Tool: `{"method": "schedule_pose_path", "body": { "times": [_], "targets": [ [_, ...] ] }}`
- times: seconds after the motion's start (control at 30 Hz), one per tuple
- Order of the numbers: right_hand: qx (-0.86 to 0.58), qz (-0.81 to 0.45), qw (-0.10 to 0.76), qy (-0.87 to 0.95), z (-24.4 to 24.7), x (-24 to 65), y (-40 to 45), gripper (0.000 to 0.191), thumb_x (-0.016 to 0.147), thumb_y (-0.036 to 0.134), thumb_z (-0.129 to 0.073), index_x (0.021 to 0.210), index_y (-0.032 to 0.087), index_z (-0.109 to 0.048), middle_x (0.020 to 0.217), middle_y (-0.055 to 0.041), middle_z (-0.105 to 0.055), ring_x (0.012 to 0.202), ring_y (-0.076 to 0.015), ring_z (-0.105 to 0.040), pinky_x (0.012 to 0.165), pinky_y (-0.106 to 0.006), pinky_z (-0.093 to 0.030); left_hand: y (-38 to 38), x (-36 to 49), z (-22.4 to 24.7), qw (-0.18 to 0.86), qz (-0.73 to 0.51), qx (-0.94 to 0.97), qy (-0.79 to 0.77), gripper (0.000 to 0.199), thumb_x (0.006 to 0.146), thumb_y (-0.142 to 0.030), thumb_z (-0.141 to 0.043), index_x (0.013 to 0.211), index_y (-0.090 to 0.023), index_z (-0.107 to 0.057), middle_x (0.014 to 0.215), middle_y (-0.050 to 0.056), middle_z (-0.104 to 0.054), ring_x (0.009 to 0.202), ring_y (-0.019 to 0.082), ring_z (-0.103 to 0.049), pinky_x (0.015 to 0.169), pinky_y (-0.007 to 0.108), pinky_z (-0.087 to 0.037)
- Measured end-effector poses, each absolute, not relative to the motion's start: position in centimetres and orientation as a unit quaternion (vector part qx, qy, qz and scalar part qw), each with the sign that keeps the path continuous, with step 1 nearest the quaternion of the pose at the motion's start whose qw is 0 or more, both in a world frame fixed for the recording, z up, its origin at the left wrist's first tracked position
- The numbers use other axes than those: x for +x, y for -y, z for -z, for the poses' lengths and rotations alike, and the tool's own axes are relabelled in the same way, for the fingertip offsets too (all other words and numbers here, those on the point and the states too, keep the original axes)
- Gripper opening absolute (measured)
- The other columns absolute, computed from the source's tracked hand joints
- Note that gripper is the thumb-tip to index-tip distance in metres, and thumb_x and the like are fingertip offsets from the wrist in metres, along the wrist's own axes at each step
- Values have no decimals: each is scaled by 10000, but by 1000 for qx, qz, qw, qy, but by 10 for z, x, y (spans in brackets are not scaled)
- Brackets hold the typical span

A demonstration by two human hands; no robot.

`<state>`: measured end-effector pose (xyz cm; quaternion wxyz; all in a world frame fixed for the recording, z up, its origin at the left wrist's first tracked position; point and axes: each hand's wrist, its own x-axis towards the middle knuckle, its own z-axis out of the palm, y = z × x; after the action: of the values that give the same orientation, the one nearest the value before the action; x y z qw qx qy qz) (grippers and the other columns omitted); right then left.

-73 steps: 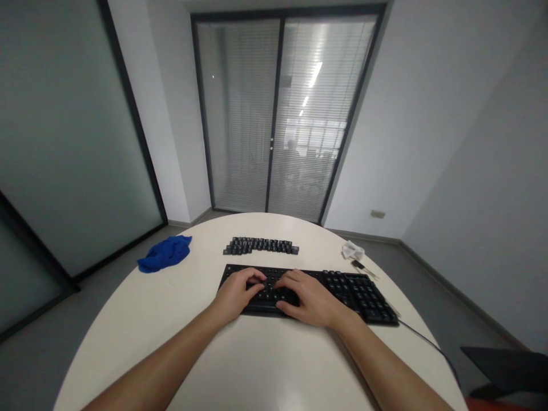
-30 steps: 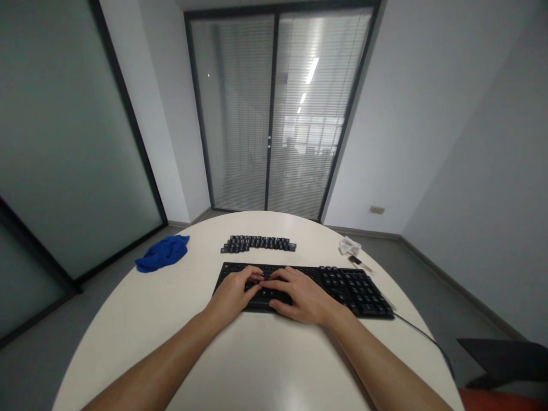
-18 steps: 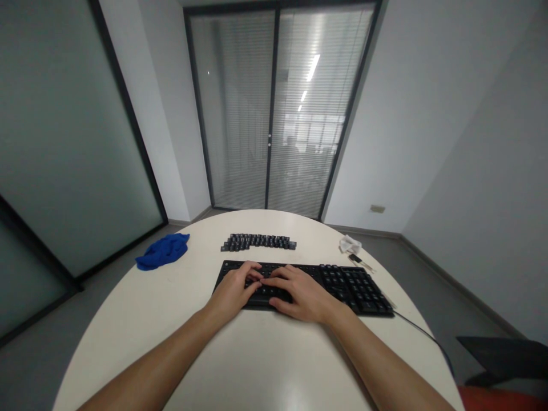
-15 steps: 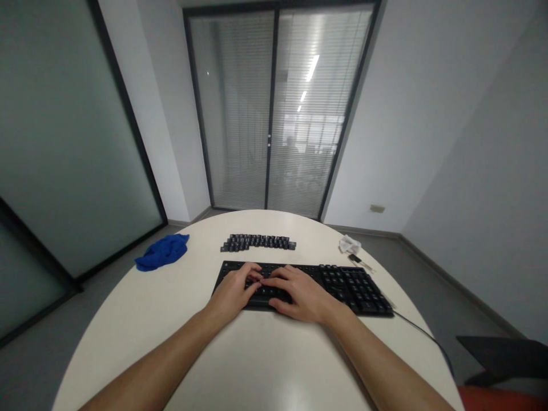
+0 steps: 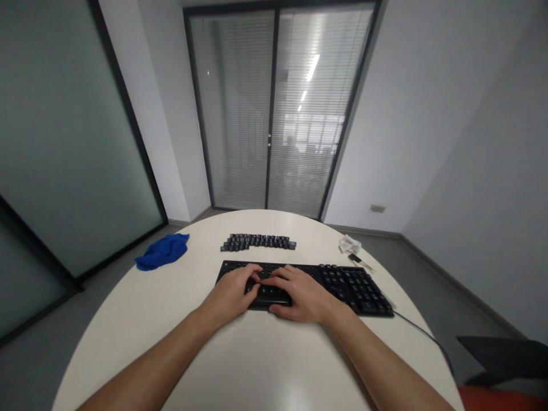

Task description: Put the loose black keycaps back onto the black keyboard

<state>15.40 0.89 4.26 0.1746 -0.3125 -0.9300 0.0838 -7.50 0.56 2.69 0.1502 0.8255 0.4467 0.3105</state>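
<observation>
The black keyboard [image 5: 356,285] lies lengthwise before me, with keycaps in place on its right part. Much of its left part is bare of keycaps or covered by my hands. My left hand [image 5: 231,288] rests over that left part, thumb and forefinger drawn together near the middle; anything between them is too small to make out. Close beside it, my right hand [image 5: 303,294] lies on the keyboard. Its forefinger reaches left toward the left fingertips, and its thumb is held apart along the front edge. Loose black keycaps [image 5: 259,242] stand in rows behind the keyboard.
A crumpled blue cloth [image 5: 162,252] lies at the left on the round cream table [image 5: 240,365]. A crumpled white item [image 5: 350,245] and a small black-handled tool [image 5: 360,262] lie at the right edge. The keyboard cable [image 5: 422,331] runs off right, near a chair [image 5: 505,357].
My left hand has shifted slightly, its thumb drawing back left and uncovering more of the keyboard's front. The right hand stays almost in place, its thumb slightly lower.
</observation>
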Motion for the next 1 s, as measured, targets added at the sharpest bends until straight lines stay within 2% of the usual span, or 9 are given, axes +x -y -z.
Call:
{"method": "schedule_pose_path", "body": {
  "times": [0.2, 0.3, 0.5, 0.7, 0.87, 1.0],
  "targets": [
    [-312, -78, 175, 931, -41, 155, -10, 573, 821, 411, -732, 1350, 254, -576, 1211, -86, -625, 1107, -263, -563, 1000, -423, -447, 5, -84, -46, 96, -206, 876, -426, 312, 828, -319, -686, 1130, -264, -627, 1118, 24, -712, 1036, 252, -658, 890, 361, -494],
    [-311, -74, 168, 932, -40, 155, -11, 645, 777, 419, -774, 1366, 259, -566, 1205, -84, -625, 1086, -265, -566, 976, -418, -458, 7, -86, -52, 110, -178, 883, -420, 368, 789, -310, -715, 1147, -277, -634, 1104, 15, -713, 1018, 255, -663, 866, 347, -493],
    [-311, -65, 167, 933, -38, 153, -13, 663, 742, 399, -803, 1354, 270, -583, 1166, -73, -635, 1049, -260, -572, 936, -397, -466, 8, -88, -54, 130, -181, 874, -432, 412, 742, -231, -707, 1146, -296, -653, 1116, 9, -719, 1028, 268, -664, 857, 335, -489],
    [-314, -60, 166, 933, -37, 151, -14, 620, 727, 408, -804, 1302, 255, -632, 1135, -71, -641, 1016, -255, -578, 902, -384, -476, 6, -92, -51, 138, -181, 873, -431, 424, 740, -252, -708, 1156, -306, -647, 1141, 4, -719, 1023, 268, -669, 854, 336, -490],
    [-319, -56, 173, 930, -36, 150, -13, 571, 725, 398, -796, 1258, 246, -662, 1128, -71, -638, 1022, -257, -575, 910, -384, -476, 7, -91, -50, 129, -174, 871, -442, 370, 753, -276, -690, 1121, -287, -655, 1067, 25, -712, 983, 263, -661, 809, 328, -492],
    [-317, -55, 179, 930, -36, 148, -13, 586, 720, 393, -795, 1268, 245, -654, 1129, -76, -635, 1021, -259, -574, 920, -392, -476, 7, -89, -50, 132, -190, 872, -431, 318, 794, -320, -676, 1109, -277, -663, 1072, 30, -717, 986, 259, -656, 833, 337, -491]
  ]
}}
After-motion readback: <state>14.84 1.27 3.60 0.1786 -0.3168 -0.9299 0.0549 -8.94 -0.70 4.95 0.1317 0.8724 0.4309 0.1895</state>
